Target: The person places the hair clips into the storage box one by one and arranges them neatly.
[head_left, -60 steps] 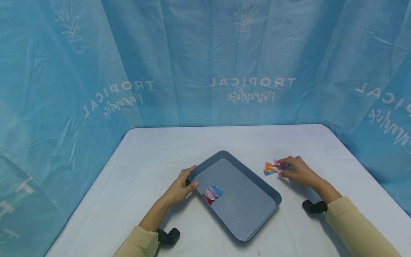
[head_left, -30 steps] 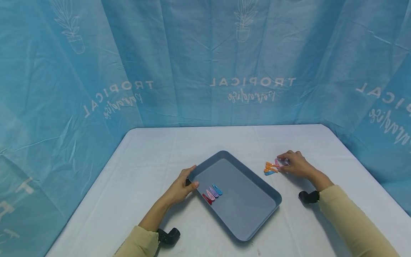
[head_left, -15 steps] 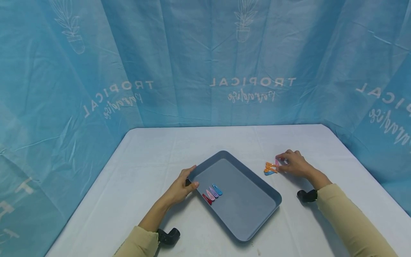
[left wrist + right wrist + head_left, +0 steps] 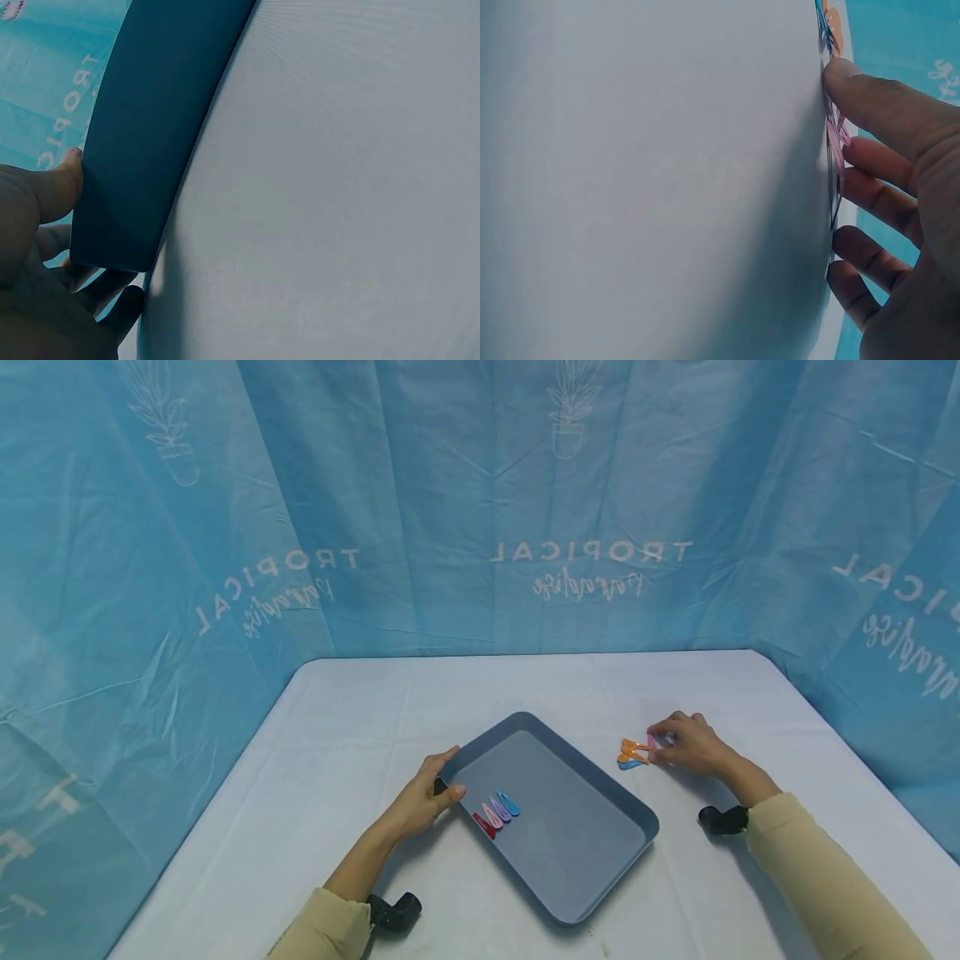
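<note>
My left hand [image 4: 420,795] grips the left corner of a grey rectangular tray [image 4: 585,893], thumb on the rim and fingers around the outside. In the left wrist view the tray's wall [image 4: 142,142] lies between that thumb and fingers. Inside the tray are snap hair clips in a row: red [image 4: 483,825], pink [image 4: 492,815], purple [image 4: 500,809] and blue [image 4: 508,802]. Right of the tray, my right hand [image 4: 693,745] touches a small pile with a pink hair clip [image 4: 835,146], its thumb and fingers spread. Orange hair clips [image 4: 633,748] and a blue one [image 4: 628,765] lie beside its fingertips.
A white cloth covers the table [image 4: 375,718]. Blue printed curtains [image 4: 450,510] hang behind and at both sides. Each wrist wears a black camera, seen at the left cuff [image 4: 395,912] and the right cuff [image 4: 722,820].
My right hand has shifted slightly left and away from me over the pile, its fingers moving among the pink clips. The left hand, tray and clips inside it stay in place.
</note>
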Action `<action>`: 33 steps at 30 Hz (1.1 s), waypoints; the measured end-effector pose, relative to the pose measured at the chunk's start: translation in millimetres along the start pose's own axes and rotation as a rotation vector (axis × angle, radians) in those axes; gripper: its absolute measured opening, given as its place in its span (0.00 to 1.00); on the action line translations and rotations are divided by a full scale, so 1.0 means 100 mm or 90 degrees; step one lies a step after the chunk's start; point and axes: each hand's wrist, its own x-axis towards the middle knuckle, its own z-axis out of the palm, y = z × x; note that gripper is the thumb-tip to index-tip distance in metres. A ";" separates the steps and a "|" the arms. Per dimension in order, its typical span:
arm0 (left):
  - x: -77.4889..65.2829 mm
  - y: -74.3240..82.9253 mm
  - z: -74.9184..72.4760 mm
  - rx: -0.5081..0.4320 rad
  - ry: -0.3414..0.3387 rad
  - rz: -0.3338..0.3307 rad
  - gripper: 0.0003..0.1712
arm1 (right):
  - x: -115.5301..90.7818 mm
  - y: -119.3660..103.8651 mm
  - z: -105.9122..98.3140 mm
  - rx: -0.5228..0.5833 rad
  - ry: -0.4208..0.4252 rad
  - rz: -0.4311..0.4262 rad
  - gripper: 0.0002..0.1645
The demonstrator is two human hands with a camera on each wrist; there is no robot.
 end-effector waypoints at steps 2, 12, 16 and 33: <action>0.00 0.00 0.00 -0.001 0.000 0.000 0.38 | -0.03 0.01 -0.01 0.005 0.006 -0.007 0.32; 0.00 0.01 0.00 -0.006 0.001 -0.001 0.39 | -0.14 0.02 -0.06 0.026 0.016 -0.010 0.30; -0.01 0.02 0.00 -0.007 0.003 0.002 0.38 | -0.17 -0.02 -0.11 0.032 0.020 -0.029 0.30; -0.01 0.02 0.00 0.001 0.004 -0.001 0.39 | -0.20 -0.48 -0.30 0.019 0.080 -0.157 0.30</action>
